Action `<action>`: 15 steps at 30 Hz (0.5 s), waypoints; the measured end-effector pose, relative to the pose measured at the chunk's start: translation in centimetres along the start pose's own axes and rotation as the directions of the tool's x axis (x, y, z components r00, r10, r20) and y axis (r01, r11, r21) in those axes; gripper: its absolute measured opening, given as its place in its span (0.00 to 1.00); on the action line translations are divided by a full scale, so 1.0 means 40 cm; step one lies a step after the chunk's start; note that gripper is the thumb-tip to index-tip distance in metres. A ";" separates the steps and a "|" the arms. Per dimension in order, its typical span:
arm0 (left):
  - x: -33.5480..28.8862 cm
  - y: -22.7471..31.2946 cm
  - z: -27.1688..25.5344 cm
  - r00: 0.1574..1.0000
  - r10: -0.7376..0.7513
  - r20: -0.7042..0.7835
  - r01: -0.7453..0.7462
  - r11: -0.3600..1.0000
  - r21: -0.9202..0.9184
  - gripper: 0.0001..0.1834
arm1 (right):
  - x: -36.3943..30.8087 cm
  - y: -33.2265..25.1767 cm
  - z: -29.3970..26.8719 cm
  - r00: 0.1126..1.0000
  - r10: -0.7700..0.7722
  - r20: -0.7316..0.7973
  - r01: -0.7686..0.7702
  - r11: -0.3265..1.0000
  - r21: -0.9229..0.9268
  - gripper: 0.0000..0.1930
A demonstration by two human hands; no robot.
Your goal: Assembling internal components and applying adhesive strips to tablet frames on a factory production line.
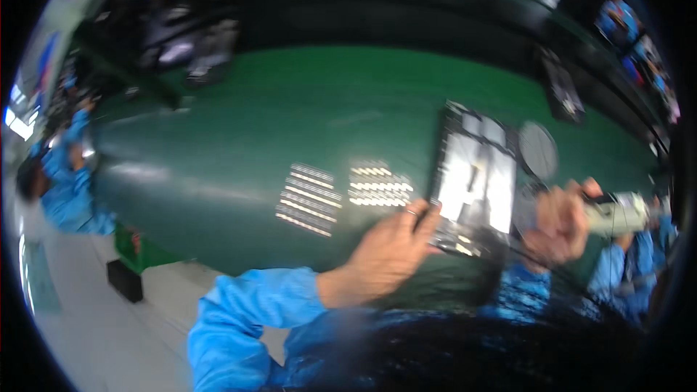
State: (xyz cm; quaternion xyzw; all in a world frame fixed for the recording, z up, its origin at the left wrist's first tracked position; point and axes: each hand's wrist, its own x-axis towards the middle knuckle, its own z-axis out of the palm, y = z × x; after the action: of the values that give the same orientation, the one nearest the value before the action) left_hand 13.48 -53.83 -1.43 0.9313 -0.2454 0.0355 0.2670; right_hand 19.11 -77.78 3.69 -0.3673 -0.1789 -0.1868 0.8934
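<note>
A flat black-framed unit (477, 181) with bright white panels inside lies right of the middle of the green table. My left hand (385, 255) grips its near left corner, fingers stretched along the edge and the thumb at the front side. My right hand (557, 223), smeared by motion, is just right of the unit's near end. Its fingers are closed round a pale cream handheld tool (616, 214) that points to the right; blur hides its exact kind. Two groups of narrow pale strips, one at the left (308, 199) and one nearer the unit (379, 184), lie in rows.
A round grey disc (538, 149) lies beyond my right hand. Dark long objects rest at the table's far left (213, 52) and far right (560, 86). A person in blue (69, 174) sits at the left end; another blue sleeve (628, 272) shows at the right.
</note>
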 end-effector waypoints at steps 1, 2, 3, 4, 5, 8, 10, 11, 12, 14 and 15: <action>0.012 -0.005 -0.008 0.995 0.047 -0.087 -0.063 0.978 -0.197 0.27 | -0.001 -0.071 -0.047 0.998 0.029 0.058 -0.022 0.993 -0.118 0.16; 0.004 -0.012 -0.014 0.992 -0.121 -0.030 0.093 0.876 -0.473 0.28 | 0.006 -0.060 -0.089 0.996 -0.032 0.084 0.042 0.993 -0.113 0.15; 0.008 -0.008 -0.019 0.974 -0.221 0.047 0.182 0.645 -0.742 0.30 | 0.022 -0.087 -0.109 0.991 -0.030 0.133 0.039 0.997 -0.062 0.15; 0.012 -0.007 -0.002 0.946 -0.305 0.109 0.200 0.286 -0.937 0.32 | 0.033 -0.101 -0.141 0.977 -0.043 0.207 0.054 0.998 -0.045 0.14; 0.022 -0.001 -0.010 0.917 -0.362 0.170 0.252 0.192 -0.949 0.32 | 0.059 -0.104 -0.158 0.922 -0.055 0.383 0.038 0.998 0.051 0.14; 0.052 -0.040 -0.036 0.875 -0.262 0.407 0.414 -0.030 -0.910 0.32 | 0.066 -0.110 -0.188 0.946 -0.065 0.317 0.084 0.995 -0.047 0.15; 0.073 -0.064 -0.057 0.890 -0.286 0.356 0.349 -0.076 -0.934 0.32 | 0.076 -0.106 -0.198 0.929 -0.062 0.364 0.062 0.998 0.011 0.15; 0.094 -0.077 -0.064 0.901 -0.278 0.333 0.303 -0.147 -0.942 0.33 | 0.064 -0.120 -0.177 0.947 -0.048 0.319 0.068 0.996 -0.052 0.15; 0.125 -0.094 -0.058 0.902 -0.289 0.321 0.268 -0.209 -0.941 0.36 | 0.051 -0.134 -0.160 0.963 -0.036 0.267 0.070 0.990 -0.119 0.15; 0.191 -0.121 -0.097 0.906 -0.336 0.256 0.219 -0.145 -0.965 0.43 | 0.046 -0.102 -0.182 0.974 -0.024 0.225 0.051 0.992 -0.115 0.15; 0.248 -0.165 -0.069 0.894 -0.418 0.164 0.163 -0.038 -0.986 0.44 | 0.042 -0.097 -0.181 0.983 -0.013 0.182 0.040 0.988 -0.147 0.15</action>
State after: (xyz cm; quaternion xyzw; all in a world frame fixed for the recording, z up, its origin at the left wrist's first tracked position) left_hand 25.53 -51.89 -0.29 0.5048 0.0283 -0.1151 0.8550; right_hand 20.07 -85.92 1.93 -0.4466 -0.2493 -0.1777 0.8407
